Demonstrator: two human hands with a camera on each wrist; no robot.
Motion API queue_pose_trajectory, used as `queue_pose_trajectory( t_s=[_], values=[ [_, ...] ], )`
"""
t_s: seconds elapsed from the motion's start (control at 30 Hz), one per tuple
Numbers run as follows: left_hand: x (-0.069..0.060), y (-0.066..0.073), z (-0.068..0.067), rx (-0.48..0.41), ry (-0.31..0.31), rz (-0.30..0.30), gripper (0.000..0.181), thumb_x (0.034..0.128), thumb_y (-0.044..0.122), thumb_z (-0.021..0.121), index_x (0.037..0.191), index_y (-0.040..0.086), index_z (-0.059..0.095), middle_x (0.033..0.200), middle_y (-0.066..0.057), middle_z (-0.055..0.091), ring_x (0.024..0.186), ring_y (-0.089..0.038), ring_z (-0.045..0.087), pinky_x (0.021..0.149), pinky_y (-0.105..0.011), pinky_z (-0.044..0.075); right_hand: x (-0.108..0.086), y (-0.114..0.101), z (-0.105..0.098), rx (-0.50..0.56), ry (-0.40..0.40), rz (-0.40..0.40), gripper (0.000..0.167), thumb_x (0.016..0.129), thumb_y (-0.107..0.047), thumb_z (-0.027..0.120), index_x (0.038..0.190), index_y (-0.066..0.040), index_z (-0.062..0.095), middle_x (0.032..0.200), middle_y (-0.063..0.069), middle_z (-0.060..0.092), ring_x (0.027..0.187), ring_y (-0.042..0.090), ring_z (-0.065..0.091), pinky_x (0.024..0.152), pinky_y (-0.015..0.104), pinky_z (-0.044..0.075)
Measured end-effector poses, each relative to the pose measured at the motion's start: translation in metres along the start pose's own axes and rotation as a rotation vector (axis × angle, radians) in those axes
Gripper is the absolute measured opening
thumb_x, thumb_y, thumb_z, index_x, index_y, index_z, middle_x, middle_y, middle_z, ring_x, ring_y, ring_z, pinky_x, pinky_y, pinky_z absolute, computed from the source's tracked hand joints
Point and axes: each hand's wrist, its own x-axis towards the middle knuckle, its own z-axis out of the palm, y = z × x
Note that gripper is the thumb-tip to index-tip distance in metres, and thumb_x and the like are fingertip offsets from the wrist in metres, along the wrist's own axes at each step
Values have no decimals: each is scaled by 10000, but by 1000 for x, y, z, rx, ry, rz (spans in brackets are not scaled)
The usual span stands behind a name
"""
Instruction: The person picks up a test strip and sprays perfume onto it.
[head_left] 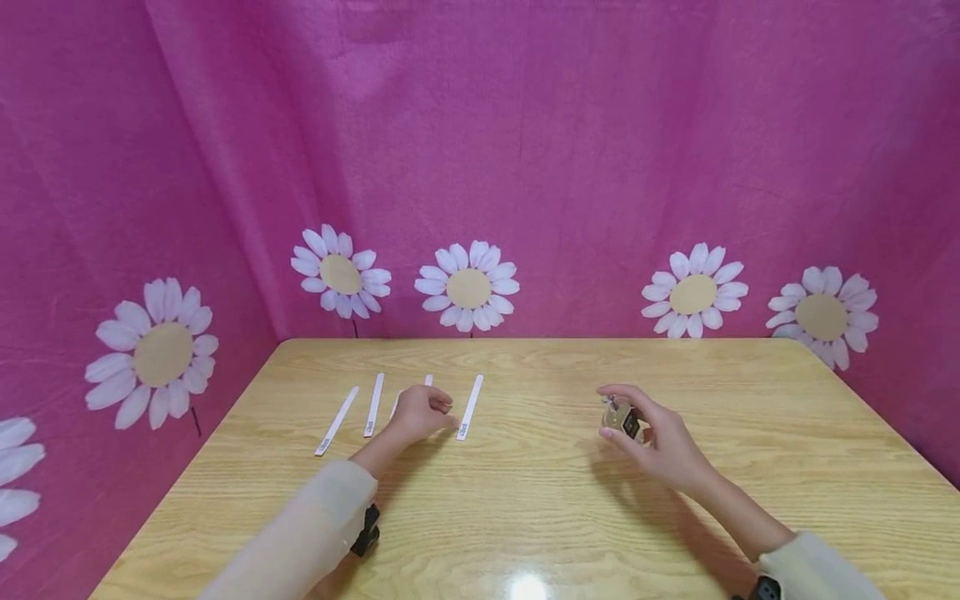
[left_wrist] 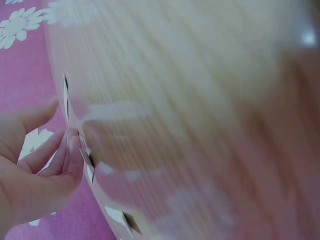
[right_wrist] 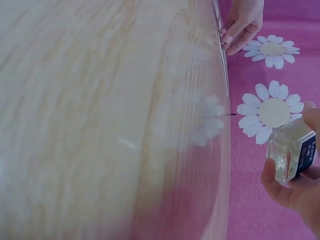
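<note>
In the head view my right hand [head_left: 663, 442] grips a small clear glass bottle [head_left: 617, 419] with a dark label, held tilted above the table. Its thumb and fingers are on opposite sides of the bottle. Several narrow white paper strips with small print at one end lie on the left half. My left hand [head_left: 420, 414] is over the middle ones and partly hides them. Its thumb is close beside the printed end of the rightmost strip [head_left: 471, 407]; whether they touch is unclear. In the left wrist view the thumb stands apart from the bent fingers [left_wrist: 74, 155].
A light wooden table [head_left: 540, 500] spreads under both hands, with a glare spot near its front edge. Behind and to the left hangs a magenta cloth [head_left: 570, 167] printed with white daisies. The leftmost strip [head_left: 337, 421] and another strip [head_left: 373, 405] lie left of the left hand.
</note>
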Motion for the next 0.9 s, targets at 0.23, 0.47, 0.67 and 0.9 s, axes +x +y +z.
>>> queue_pose_trajectory(
  t_s=[0.23, 0.47, 0.67, 0.9],
  values=[
    [-2, 5, 7, -25, -43, -29, 355, 723, 116, 815, 1033, -23, 712, 945, -127, 714, 889, -198, 647, 785, -286, 545, 1, -1, 1, 8, -6, -6, 498, 811, -31, 736, 1263, -143, 560, 1026, 78, 666, 726, -46, 561, 394, 176, 399],
    [0, 9, 15, -15, -47, -8, 397, 715, 105, 823, 1056, -55, 698, 937, -137, 697, 871, -188, 621, 786, -293, 541, 1, 2, 0, -11, -9, -31, 517, 794, -37, 752, 1265, -142, 565, 1055, 88, 682, 679, -53, 511, 383, 145, 356],
    [4, 11, 22, -16, -52, -27, 375, 707, 83, 830, 1032, -47, 695, 894, -98, 671, 835, -156, 582, 783, -282, 533, -4, 6, -4, -32, -9, -38, 521, 782, -23, 757, 1256, -137, 575, 1077, 105, 683, 625, -52, 476, 371, 113, 320],
    [5, 16, 23, -15, -51, -41, 330, 664, 1, 827, 966, -41, 701, 845, -95, 667, 761, -124, 561, 729, -231, 518, -8, 9, -4, -34, -11, -38, 535, 767, -13, 765, 1254, -124, 572, 991, 89, 675, 644, -59, 501, 369, 97, 314]
  ],
)
